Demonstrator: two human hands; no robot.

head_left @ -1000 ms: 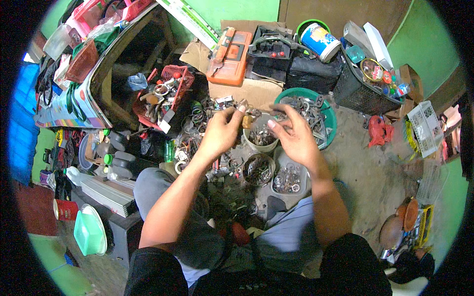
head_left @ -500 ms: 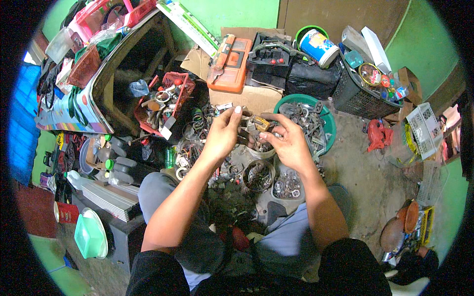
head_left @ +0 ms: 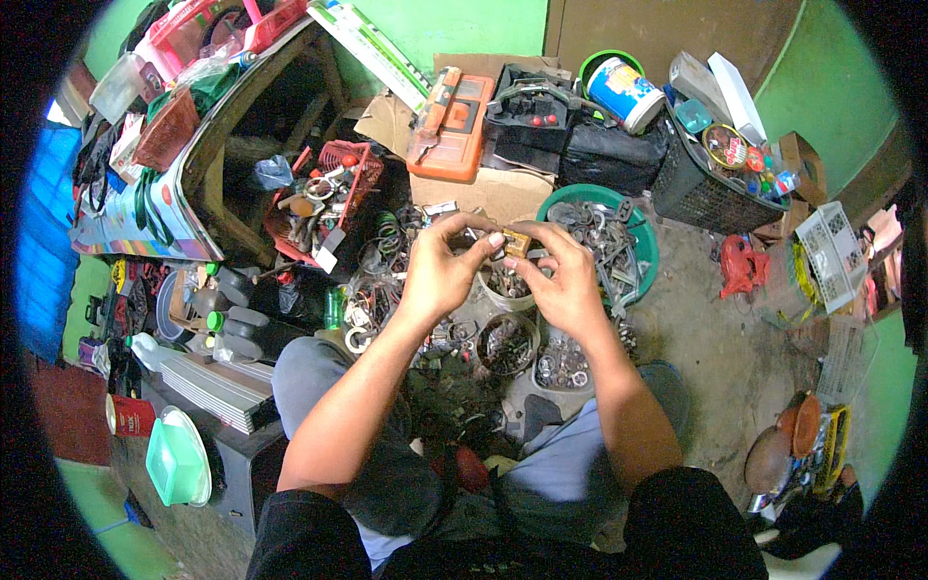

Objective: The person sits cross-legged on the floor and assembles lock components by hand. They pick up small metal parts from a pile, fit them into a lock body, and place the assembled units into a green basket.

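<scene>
I see both forearms stretched forward from the near edge, the right hand (head_left: 570,280) grasping a small yellow-brown block (head_left: 518,245) between thumb and fingers, the left hand (head_left: 437,274) curled at its left end, though I cannot tell whether that grip holds it. Beneath spreads a concrete floor (head_left: 710,319) before a far green wall (head_left: 483,24); I count one orange toolbox (head_left: 467,153), one green basin (head_left: 651,253) and two round tubs (head_left: 509,304).
</scene>
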